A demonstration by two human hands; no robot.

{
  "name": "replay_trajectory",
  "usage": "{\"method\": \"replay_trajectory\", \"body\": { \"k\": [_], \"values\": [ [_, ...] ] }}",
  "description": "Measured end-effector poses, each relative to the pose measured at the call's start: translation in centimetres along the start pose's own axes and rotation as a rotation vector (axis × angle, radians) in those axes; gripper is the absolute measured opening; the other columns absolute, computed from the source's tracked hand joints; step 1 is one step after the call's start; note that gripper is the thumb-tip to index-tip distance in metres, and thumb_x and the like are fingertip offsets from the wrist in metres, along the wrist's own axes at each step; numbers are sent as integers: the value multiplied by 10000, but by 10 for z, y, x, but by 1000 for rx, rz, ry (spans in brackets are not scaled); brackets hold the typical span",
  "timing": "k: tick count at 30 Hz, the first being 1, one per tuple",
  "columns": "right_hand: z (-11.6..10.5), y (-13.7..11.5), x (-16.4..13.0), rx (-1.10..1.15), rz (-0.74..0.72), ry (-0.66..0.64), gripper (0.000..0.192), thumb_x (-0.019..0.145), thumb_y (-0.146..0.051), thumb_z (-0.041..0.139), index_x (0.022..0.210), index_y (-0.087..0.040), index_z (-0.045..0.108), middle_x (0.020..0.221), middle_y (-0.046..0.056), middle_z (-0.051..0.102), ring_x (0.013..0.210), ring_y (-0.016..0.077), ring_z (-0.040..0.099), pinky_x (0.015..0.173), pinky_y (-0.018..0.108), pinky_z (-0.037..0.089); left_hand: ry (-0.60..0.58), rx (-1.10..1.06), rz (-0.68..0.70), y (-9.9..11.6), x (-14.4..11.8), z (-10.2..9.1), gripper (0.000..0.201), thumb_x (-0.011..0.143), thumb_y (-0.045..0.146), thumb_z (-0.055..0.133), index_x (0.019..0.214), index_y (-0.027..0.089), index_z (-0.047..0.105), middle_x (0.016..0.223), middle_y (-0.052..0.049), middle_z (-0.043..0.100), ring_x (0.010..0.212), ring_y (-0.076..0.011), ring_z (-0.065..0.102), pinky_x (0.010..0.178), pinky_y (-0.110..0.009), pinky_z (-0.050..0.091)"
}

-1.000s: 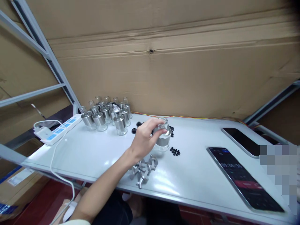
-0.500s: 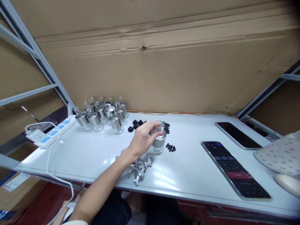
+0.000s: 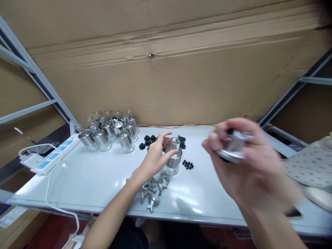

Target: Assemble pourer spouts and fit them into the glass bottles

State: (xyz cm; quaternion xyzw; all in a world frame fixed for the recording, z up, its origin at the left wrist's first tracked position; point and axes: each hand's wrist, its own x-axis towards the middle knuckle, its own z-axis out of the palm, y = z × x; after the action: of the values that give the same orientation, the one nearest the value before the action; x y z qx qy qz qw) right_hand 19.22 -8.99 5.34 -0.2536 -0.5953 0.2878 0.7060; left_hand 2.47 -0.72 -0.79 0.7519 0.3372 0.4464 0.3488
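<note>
A clear glass bottle (image 3: pixel 173 166) with a metal band stands upright near the middle of the table. My left hand (image 3: pixel 157 153) is beside its neck, thumb and fingers apart and not closed on it. My right hand (image 3: pixel 249 162), blurred and raised over the table's right side, grips a silvery metal pourer lid (image 3: pixel 234 147) with a dark underside. Close to my left wrist lies a heap of similar metal spout pieces (image 3: pixel 154 190). Small black rings (image 3: pixel 187 164) sit right of the bottle, with black stoppers (image 3: pixel 147 140) and black strips (image 3: pixel 182 141) behind it.
Several banded bottles (image 3: pixel 126 141) stand at the back left, one topped with a spout. A power strip (image 3: pixel 55 155) with a white cable lies at the left edge. A patterned cloth item (image 3: pixel 310 167) and a pale rounded object (image 3: pixel 319 197) are at the right. Cardboard (image 3: pixel 160 86) walls the back.
My right hand has come into view holding the metal pourer lid, covering the phones. My left hand has loosened from the bottle's neck, its fingers now wider apart. The view has shifted slightly.
</note>
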Motion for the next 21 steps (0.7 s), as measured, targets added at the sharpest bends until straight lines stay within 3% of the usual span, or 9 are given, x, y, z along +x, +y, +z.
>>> {"method": "replay_trajectory", "body": {
  "k": [1, 4, 7, 9, 12, 15, 21],
  "values": [
    [5, 11, 5, 30, 56, 13, 192, 874, -401, 658, 1042, -312, 634, 833, 11, 562, 715, 166, 563, 659, 325, 507, -13, 5, -8, 0, 1, 0, 494, 824, 212, 655, 1272, 209, 448, 1068, -82, 659, 997, -202, 636, 947, -397, 493],
    [16, 47, 15, 15, 20, 32, 101, 935, -368, 575, 966, -274, 592, 822, -4, 576, 777, 158, 575, 733, 331, 491, -57, -12, -8, -1, 3, -2, 407, 835, 226, 639, 1221, 197, 512, 1145, -96, 636, 1048, -215, 611, 968, -389, 466],
    [22, 75, 21, 16, 18, 3, 167, 970, -407, 497, 918, -249, 485, 836, -5, 605, 818, 160, 608, 772, 344, 486, -109, -114, -53, -3, 3, -3, 353, 840, 220, 617, 1177, 187, 515, 1181, -101, 609, 1086, -216, 587, 981, -378, 446],
    [25, 86, 23, -16, 35, -11, 211, 978, -448, 458, 922, -247, 435, 841, 7, 624, 822, 164, 613, 713, 320, 485, -158, -218, -94, -3, 3, -2, 332, 852, 212, 589, 1168, 189, 489, 1199, -102, 593, 1135, -216, 560, 995, -372, 432],
    [26, 96, 26, -37, 83, -23, 238, 976, -478, 437, 925, -248, 408, 848, 18, 632, 811, 164, 610, 636, 285, 474, -218, -320, -117, -3, 2, 0, 313, 873, 212, 542, 1177, 198, 465, 1216, -101, 578, 1189, -217, 526, 1013, -372, 418],
    [26, 97, 27, 9, 133, -47, 233, 970, -474, 450, 920, -251, 408, 825, 5, 630, 790, 161, 615, 689, 304, 493, -237, -336, -89, -3, 2, 2, 393, 886, 229, 519, 1268, 215, 431, 1274, -102, 552, 1216, -222, 515, 1047, -393, 401],
    [22, 95, 21, -1, 105, -124, 243, 961, -483, 481, 917, -247, 446, 800, -2, 624, 799, 176, 637, 741, 334, 509, -195, -331, -17, -4, 2, 7, 600, 885, 298, 542, 1437, 270, 307, 1577, -68, 248, 1459, -249, 221, 1167, -418, 271]
  ]
}}
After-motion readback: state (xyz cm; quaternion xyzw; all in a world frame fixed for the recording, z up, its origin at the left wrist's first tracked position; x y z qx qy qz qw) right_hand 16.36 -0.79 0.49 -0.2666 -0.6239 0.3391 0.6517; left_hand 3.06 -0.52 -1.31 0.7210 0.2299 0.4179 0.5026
